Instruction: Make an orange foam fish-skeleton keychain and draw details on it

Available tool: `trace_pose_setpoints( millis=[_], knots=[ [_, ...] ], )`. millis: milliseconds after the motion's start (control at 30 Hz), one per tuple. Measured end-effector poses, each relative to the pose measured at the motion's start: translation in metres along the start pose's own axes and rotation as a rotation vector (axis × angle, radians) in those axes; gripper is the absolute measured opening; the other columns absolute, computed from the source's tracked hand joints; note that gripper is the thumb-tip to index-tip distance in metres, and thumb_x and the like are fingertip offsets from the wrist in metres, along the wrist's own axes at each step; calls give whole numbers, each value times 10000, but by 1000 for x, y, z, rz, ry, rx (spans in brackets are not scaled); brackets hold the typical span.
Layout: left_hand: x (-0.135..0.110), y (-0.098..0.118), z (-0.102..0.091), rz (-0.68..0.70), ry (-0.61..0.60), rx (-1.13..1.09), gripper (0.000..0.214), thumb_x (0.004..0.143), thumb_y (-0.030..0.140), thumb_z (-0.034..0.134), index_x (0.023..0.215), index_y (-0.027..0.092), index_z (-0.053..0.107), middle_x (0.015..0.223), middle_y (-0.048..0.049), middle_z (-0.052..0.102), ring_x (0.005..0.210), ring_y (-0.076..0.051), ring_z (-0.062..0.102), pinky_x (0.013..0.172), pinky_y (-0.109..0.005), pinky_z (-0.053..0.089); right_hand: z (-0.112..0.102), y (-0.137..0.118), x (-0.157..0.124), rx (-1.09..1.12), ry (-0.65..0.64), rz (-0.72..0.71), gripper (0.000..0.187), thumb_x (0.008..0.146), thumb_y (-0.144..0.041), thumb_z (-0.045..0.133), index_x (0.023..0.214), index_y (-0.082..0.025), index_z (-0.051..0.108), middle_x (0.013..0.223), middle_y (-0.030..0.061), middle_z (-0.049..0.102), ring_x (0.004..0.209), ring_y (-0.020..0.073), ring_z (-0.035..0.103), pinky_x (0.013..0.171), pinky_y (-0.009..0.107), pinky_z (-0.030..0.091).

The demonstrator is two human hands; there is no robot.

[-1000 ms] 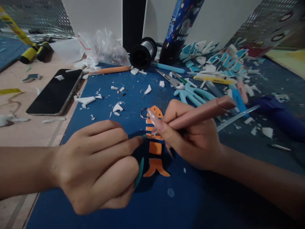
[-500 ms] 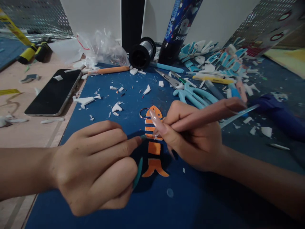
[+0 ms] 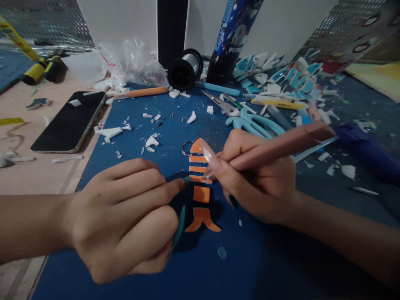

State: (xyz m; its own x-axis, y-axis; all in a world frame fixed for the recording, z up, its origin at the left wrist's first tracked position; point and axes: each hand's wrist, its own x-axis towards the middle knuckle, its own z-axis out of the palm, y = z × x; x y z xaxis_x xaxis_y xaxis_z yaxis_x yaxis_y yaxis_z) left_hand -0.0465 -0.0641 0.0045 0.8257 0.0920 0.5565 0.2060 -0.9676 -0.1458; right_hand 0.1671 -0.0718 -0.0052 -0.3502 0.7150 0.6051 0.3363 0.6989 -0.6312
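Observation:
An orange fish-skeleton cut-out (image 3: 201, 195) with a small metal ring at its head lies on a blue cutting mat (image 3: 187, 266). My left hand (image 3: 125, 216) rests curled on the mat to its left, one long fingertip pressing the cut-out's left edge. My right hand (image 3: 253, 179) grips a pink craft knife (image 3: 281, 146) like a pen, its tip hidden behind my fingers at the cut-out's middle bars.
A black phone (image 3: 67, 123) lies at the left. White foam scraps (image 3: 151, 141) dot the mat. Light blue scissors (image 3: 250, 123), an orange pen (image 3: 142, 92), a wire spool (image 3: 185, 68), a dark Pepsi bottle (image 3: 233, 41) and a heap of blue-white offcuts (image 3: 281, 77) sit behind.
My right hand and the knife have shifted slightly right and up; its fingers cover more of the fish head. The left hand holds still.

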Motion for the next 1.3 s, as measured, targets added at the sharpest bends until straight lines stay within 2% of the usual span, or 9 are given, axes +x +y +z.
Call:
trace_pose_setpoints(
  millis=[267, 533, 767, 967, 1133, 1300],
  knots=[
    [1, 7, 2, -119, 13, -24, 165, 630, 97, 474, 502, 201, 477, 650, -75, 707, 601, -215, 645, 557, -378, 581, 0, 2, 2, 38, -55, -3, 348, 840, -51, 515, 566, -183, 346, 580, -41, 412, 497, 53, 422, 459, 218, 350],
    [-1, 7, 2, -89, -3, -7, 162, 635, 116, 478, 500, 205, 482, 655, -74, 698, 632, -212, 647, 579, -364, 589, -3, -2, 0, -15, 20, 0, 315, 844, -30, 518, 575, -184, 460, 591, -34, 428, 499, 54, 404, 463, 219, 379],
    [1, 8, -1, -109, -14, 10, 171, 658, 132, 491, 506, 210, 493, 669, -65, 690, 639, -204, 644, 593, -356, 593, -2, 1, 1, -25, -24, 10, 318, 844, -61, 525, 567, -182, 428, 588, -29, 439, 496, 60, 421, 453, 235, 363],
    [1, 8, 0, -110, -24, -29, 168, 644, 105, 487, 509, 204, 492, 655, -76, 678, 637, -208, 630, 566, -364, 581, -5, -1, 0, 9, -13, -3, 299, 830, 13, 504, 594, -168, 476, 586, -28, 427, 520, 49, 421, 465, 213, 358],
    [0, 10, 1, -143, -20, -37, 167, 645, 105, 493, 517, 213, 488, 667, -73, 674, 678, -219, 640, 585, -369, 583, -5, 0, 1, 47, -54, -30, 325, 828, -2, 494, 575, -179, 393, 570, -31, 406, 500, 59, 411, 445, 235, 337],
    [-4, 10, -1, -125, -45, -36, 163, 654, 93, 490, 539, 209, 495, 684, -75, 673, 702, -226, 643, 603, -372, 586, -5, -1, -1, 1, -18, -31, 304, 821, 16, 508, 593, -169, 433, 581, -36, 412, 535, 48, 424, 468, 212, 351]
  ],
)
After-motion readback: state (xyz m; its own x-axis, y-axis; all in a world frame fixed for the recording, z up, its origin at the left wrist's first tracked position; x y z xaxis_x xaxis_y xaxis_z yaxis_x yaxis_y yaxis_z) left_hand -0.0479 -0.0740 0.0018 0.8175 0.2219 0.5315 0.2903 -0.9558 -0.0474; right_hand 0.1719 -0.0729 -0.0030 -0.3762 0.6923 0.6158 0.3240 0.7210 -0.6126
